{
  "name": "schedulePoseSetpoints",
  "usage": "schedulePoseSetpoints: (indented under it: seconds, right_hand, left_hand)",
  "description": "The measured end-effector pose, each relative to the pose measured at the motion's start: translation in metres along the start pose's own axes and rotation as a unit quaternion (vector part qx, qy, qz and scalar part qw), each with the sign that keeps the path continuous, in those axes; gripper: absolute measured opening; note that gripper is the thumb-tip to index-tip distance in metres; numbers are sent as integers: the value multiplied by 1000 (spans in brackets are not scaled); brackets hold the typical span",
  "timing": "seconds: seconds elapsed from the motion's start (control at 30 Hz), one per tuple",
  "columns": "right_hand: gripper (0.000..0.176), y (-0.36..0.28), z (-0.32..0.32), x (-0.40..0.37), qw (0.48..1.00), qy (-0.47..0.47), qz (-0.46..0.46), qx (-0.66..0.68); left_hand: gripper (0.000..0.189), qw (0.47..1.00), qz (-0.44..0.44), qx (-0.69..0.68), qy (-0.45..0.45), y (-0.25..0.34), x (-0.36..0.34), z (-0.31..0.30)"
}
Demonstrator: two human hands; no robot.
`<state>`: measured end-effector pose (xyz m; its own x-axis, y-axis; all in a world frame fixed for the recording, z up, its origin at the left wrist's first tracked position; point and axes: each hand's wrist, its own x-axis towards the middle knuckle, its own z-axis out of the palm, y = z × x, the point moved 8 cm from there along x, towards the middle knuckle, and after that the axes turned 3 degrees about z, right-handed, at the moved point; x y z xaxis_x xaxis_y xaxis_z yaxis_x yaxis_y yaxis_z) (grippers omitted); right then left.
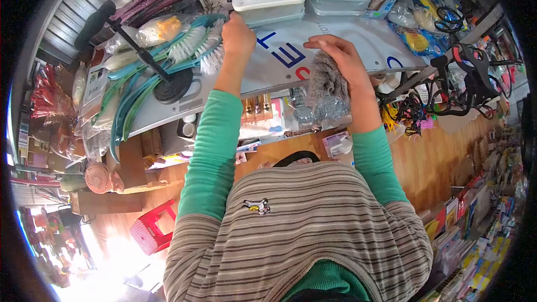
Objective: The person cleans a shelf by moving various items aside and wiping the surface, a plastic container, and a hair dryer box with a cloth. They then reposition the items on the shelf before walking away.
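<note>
My left hand (238, 39) is closed at the head end of a bundle of long-handled scrub brushes (193, 45). They have white bristles and teal and green handles and lie on the white shelf board (268, 75). The tips of its fingers are partly hidden. My right hand (342, 59) is curled around a grey fluffy thing (326, 81), perhaps a duster head, at the board's front edge. Its fingers bend over the top of the fluff, and the thumb side is partly hidden.
Stacked clear plastic boxes (268, 12) stand behind my hands. A black round-based stand (172, 86) presses among the brush handles. Black straps and clips (464, 72) hang at right. Packaged goods (257, 109) sit below the board. A red stool (154, 226) stands on the wooden floor.
</note>
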<state>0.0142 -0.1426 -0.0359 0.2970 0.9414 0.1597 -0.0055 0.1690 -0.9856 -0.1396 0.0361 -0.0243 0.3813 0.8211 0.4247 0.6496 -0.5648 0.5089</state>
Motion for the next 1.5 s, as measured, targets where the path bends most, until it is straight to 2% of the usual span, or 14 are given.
schedulePoseSetpoints:
  seconds: [0.13,0.3,0.43,0.5,0.67,0.83,0.9,0.97,1.0,1.07,1.13,1.27,1.37,1.5]
  right_hand:
    - [29,1,-4,-27,1000,20,14,4]
    - [18,15,-19,-67,993,94,40,55]
    - [19,26,-30,-98,990,138,24,25]
    - [20,31,-28,-119,986,148,52,54]
    - [20,59,-48,-170,969,230,65,64]
    - [21,117,-64,-216,939,312,116,83]
    - [23,133,-78,-238,901,386,149,-131]
    - [28,146,-87,-252,879,353,149,-282]
    - [28,160,-90,-259,879,349,169,-277]
    - [28,207,-97,-284,878,406,250,-33]
    - [28,230,-102,-301,870,401,283,-52]
    - [32,264,-106,-333,832,365,364,-206]
    - [37,304,-108,-374,789,337,428,-284]
    - [40,341,-104,-457,728,325,528,-293]
  left_hand:
    - [39,1000,9,-4,3,4,-3,-4]
    - [59,996,52,-68,37,20,-4,-38]
    - [60,989,108,-55,88,21,11,-54]
    - [51,996,69,-51,37,16,17,-53]
    - [54,986,159,-51,0,14,22,-37]
    - [59,974,206,-80,59,27,-21,-60]
    - [57,970,203,-132,-7,40,-53,-71]
    - [56,964,184,-177,-79,45,-90,-79]
    - [57,945,179,-235,-142,46,-108,-79]
    - [57,920,158,-288,-214,34,-139,-82]
    - [62,864,172,-283,-379,29,-176,-70]
    - [63,816,181,-190,-515,-8,-231,-43]
    - [64,855,184,-81,-479,-59,-258,-15]
    - [65,837,135,-44,-529,-108,-296,23]
